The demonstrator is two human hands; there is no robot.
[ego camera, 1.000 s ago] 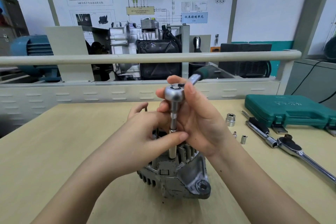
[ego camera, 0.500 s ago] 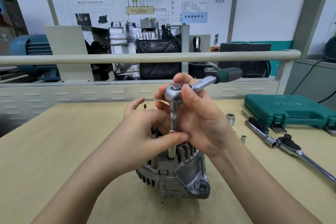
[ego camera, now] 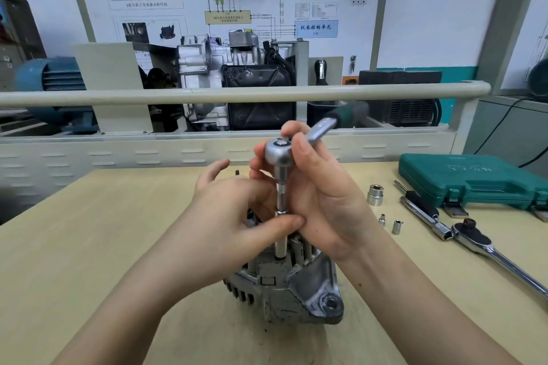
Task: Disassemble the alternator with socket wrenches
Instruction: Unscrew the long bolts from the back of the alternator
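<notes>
A big wooden table (ego camera: 89, 246) holds everything. At its far right edge lies a green tool case (ego camera: 471, 181), shut.

In the middle of the table stands the alternator (ego camera: 284, 290), a grey metal lump with fins, right under both hands.

The right hand (ego camera: 323, 195) wraps its fingers round the head of the small ratchet wrench (ego camera: 280, 151), with the thumb on top. The wrench's handle pokes up and away to the right and looks blurry, so it seems to be swinging. A thin extension bar (ego camera: 281, 195) goes straight down from the wrench into the top of the alternator.

The left hand (ego camera: 231, 216) pinches that bar low down, thumb in front, to keep it steady. The bolt itself is hidden.

To do this step well, I think the bar should stay straight up, not leaning, so the socket does not slip off the bolt. Push down a little while turning. Short swings look best. The alternator is not clamped, so it might tip.

Further right lie a big ratchet wrench (ego camera: 486, 243), a large socket (ego camera: 375, 194), and two little sockets (ego camera: 396, 227).
</notes>
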